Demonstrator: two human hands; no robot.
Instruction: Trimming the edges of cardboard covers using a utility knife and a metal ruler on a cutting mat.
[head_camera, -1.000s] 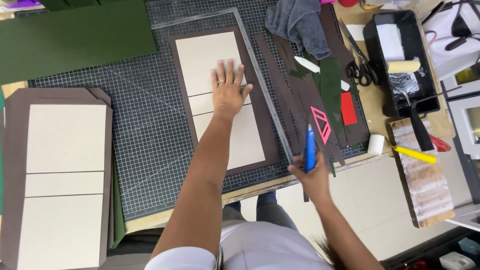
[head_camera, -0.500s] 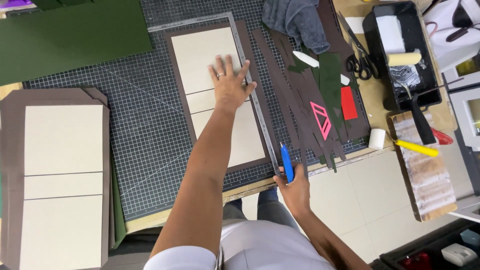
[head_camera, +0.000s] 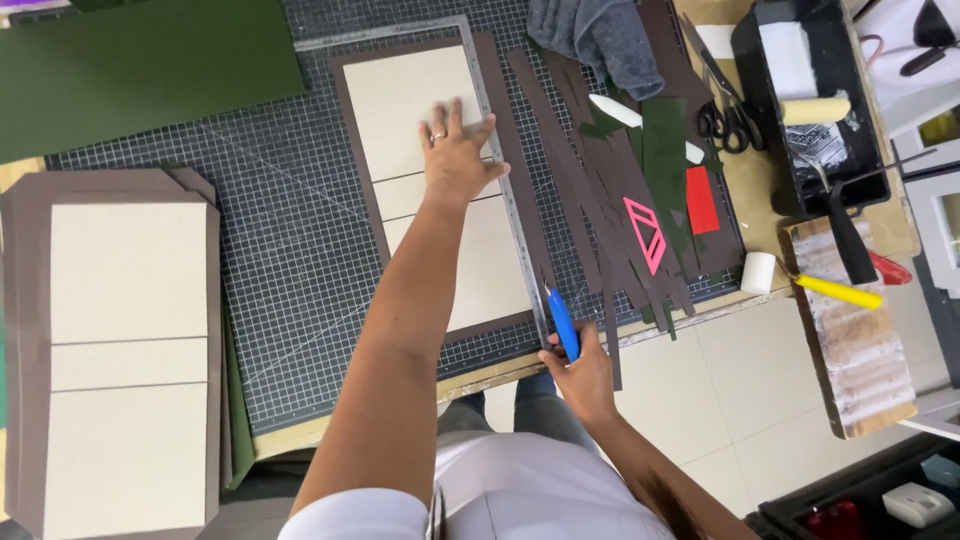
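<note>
Left hand (head_camera: 455, 150) spread flat, pressing metal ruler (head_camera: 508, 190) onto brown sheet with cream boards (head_camera: 440, 190), upper middle of cutting mat (head_camera: 290, 250). Right hand (head_camera: 580, 370) fist-gripped around blue knife (head_camera: 562, 322), blade at ruler's lower end near mat's front edge.

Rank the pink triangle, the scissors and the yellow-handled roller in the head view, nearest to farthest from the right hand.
From the right hand:
1. Pink triangle, just up and right on the brown strips.
2. Yellow-handled roller, out to the right by the table edge.
3. Scissors, far up right beside the black tray.
</note>
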